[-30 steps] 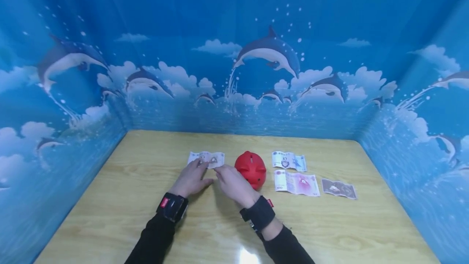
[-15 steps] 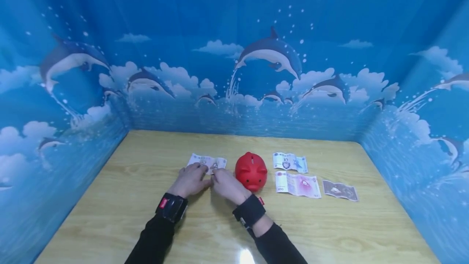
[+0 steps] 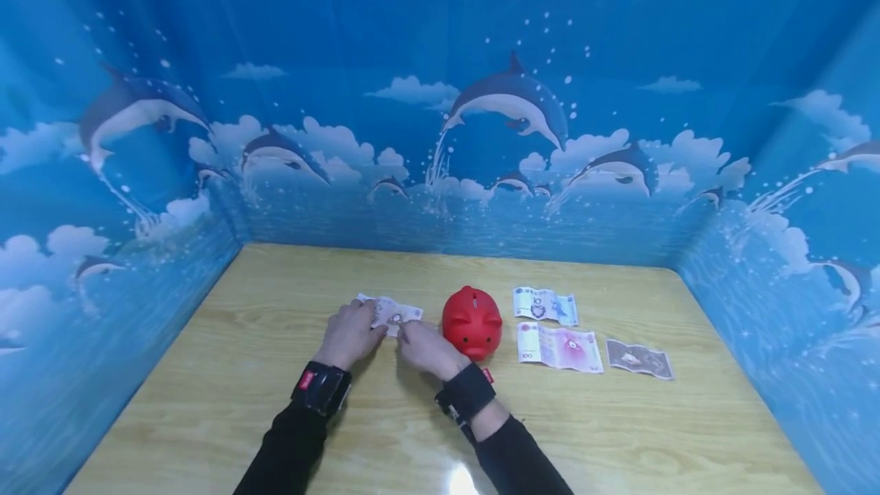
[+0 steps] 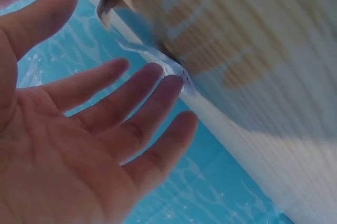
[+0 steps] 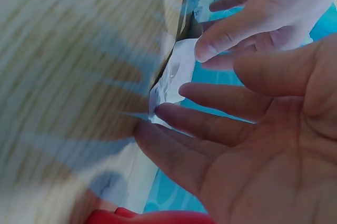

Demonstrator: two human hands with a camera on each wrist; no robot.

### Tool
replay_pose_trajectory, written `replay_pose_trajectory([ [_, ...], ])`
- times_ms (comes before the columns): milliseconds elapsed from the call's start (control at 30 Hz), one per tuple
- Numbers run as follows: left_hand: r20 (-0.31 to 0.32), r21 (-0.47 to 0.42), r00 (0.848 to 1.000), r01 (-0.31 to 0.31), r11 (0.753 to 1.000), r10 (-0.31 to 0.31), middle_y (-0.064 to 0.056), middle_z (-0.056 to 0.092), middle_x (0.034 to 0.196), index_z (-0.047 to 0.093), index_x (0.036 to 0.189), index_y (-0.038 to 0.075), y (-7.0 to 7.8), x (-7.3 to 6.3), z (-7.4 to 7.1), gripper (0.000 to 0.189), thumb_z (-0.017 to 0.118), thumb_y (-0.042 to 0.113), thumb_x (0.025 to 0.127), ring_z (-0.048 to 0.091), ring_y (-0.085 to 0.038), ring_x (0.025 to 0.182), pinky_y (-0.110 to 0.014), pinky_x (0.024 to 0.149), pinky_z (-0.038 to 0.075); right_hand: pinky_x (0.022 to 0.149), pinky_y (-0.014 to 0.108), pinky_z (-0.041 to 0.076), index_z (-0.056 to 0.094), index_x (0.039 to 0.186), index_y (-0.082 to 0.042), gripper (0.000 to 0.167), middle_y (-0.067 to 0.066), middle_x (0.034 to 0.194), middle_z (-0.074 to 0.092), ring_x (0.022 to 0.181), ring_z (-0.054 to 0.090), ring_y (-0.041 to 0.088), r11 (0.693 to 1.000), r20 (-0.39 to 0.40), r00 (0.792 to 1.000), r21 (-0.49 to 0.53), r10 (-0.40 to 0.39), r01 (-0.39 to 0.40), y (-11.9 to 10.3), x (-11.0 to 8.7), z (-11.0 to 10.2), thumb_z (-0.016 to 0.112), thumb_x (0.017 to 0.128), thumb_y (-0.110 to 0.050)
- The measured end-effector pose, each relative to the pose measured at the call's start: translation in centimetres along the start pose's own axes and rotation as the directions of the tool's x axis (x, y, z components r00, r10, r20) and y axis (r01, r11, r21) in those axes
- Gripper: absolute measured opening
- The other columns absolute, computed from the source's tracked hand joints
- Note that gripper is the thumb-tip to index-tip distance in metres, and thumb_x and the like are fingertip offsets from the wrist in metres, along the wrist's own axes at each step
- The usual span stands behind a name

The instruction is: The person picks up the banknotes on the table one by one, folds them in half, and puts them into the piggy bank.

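A creased, pale purple banknote (image 3: 399, 313) lies on the table left of a red piggy bank (image 3: 473, 321). My left hand (image 3: 349, 334) reaches over the note's left part and hides some of it. In the left wrist view its fingers (image 4: 142, 126) are spread and nearly straight, with fingertips at the note's edge. My right hand (image 3: 428, 348) is at the note's near right side, close beside the piggy bank. Its fingers (image 5: 210, 121) look extended in the right wrist view, tips right at the banknote (image 5: 179, 68).
To the right of the piggy bank lie a blue 10 banknote (image 3: 545, 305), a pink 100 banknote (image 3: 560, 347) and a brownish-grey note (image 3: 639, 359). Blue dolphin-print curtains (image 3: 440, 220) border the wooden table (image 3: 261, 327) at the back and both sides.
The purple banknote has slid a little toward me and turned slightly. My right hand has moved slightly left and nearer, away from the piggy bank. The left hand has shifted slightly left.
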State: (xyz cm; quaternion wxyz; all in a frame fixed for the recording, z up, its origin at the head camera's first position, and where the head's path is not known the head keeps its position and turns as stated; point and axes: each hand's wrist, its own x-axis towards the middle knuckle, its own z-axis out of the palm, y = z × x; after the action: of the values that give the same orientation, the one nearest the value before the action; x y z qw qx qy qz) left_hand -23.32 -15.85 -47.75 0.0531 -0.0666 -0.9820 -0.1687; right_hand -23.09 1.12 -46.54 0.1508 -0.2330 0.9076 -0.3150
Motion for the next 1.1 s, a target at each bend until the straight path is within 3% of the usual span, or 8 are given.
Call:
replay_pose_trajectory([
  [133, 0.003, 0.006, 1.0, 0.02, 1.0, -0.02, -0.021, 0.065, 0.096, 0.067, 0.107, -0.003, 0.09, -0.12, 0.1, 0.039, 0.074, 0.028, 0.085, 0.062, -0.036, 0.085, -0.051, 0.069, 0.052, 0.05, 0.023, 0.039, 0.059, 0.127, -0.001, 0.032, -0.001, 0.066, 0.046, 0.051, 0.043, 0.011, 1.0, 0.014, 1.0, 0.019, 0.008, -0.008, 0.19, -0.17, -0.01, 0.048, 0.1, -0.014],
  [233, 0.012, 0.009, 0.999, 0.034, 0.999, -0.034, -0.018, 0.064, 0.092, 0.067, 0.102, -0.002, 0.18, -0.1, 0.17, 0.035, 0.074, 0.028, 0.085, 0.06, -0.033, 0.082, -0.048, 0.066, 0.052, 0.051, 0.024, 0.04, 0.057, 0.13, -0.002, 0.034, -0.001, 0.067, 0.047, 0.051, 0.044, 0.011, 1.0, 0.017, 1.0, 0.023, 0.01, -0.01, 0.29, -0.24, -0.04, 0.048, 0.101, -0.015],
  [467, 0.007, 0.008, 0.999, 0.05, 0.999, -0.05, -0.017, 0.064, 0.09, 0.067, 0.093, 0.0, 0.42, 0.08, 0.28, 0.033, 0.072, 0.031, 0.086, 0.058, -0.031, 0.079, -0.044, 0.063, 0.05, 0.051, 0.024, 0.041, 0.063, 0.098, -0.007, 0.016, -0.002, 0.066, 0.048, 0.054, 0.046, 0.011, 1.0, 0.011, 1.0, -0.029, -0.011, 0.012, 0.39, -0.02, -0.13, 0.049, 0.1, -0.015],
  [600, 0.01, 0.005, 0.997, 0.073, 0.997, -0.073, -0.016, 0.062, 0.088, 0.065, 0.081, 0.002, 0.53, 0.09, 0.38, 0.032, 0.071, 0.033, 0.088, 0.057, -0.03, 0.077, -0.042, 0.061, 0.049, 0.052, 0.023, 0.04, 0.061, 0.087, -0.009, 0.019, -0.002, 0.065, 0.047, 0.056, 0.046, 0.011, 0.998, -0.001, 0.999, -0.053, -0.035, 0.035, 0.47, 0.08, -0.14, 0.049, 0.1, -0.015],
  [900, -0.006, 0.012, 0.998, 0.068, 0.998, -0.068, -0.015, 0.061, 0.082, 0.061, 0.071, 0.005, 0.5, 0.1, 0.43, 0.03, 0.07, 0.027, 0.088, 0.057, -0.028, 0.073, -0.041, 0.058, 0.049, 0.053, 0.023, 0.04, 0.061, 0.085, -0.011, 0.021, -0.002, 0.066, 0.047, 0.056, 0.046, 0.011, 0.997, -0.006, 0.999, -0.052, -0.051, 0.051, 0.5, 0.25, 0.1, 0.048, 0.101, -0.016],
  [1100, -0.018, -0.049, 0.998, 0.062, 0.997, -0.063, -0.011, 0.059, 0.074, 0.06, 0.072, 0.006, 0.51, 0.24, 0.5, 0.024, 0.067, 0.02, 0.091, 0.055, -0.024, 0.065, -0.037, 0.054, 0.046, 0.052, 0.022, 0.039, 0.061, 0.084, -0.009, 0.02, -0.002, 0.064, 0.045, 0.054, 0.044, 0.01, 0.997, -0.007, 0.998, -0.054, -0.06, 0.06, 0.51, 0.13, 0.04, 0.05, 0.1, -0.015],
])
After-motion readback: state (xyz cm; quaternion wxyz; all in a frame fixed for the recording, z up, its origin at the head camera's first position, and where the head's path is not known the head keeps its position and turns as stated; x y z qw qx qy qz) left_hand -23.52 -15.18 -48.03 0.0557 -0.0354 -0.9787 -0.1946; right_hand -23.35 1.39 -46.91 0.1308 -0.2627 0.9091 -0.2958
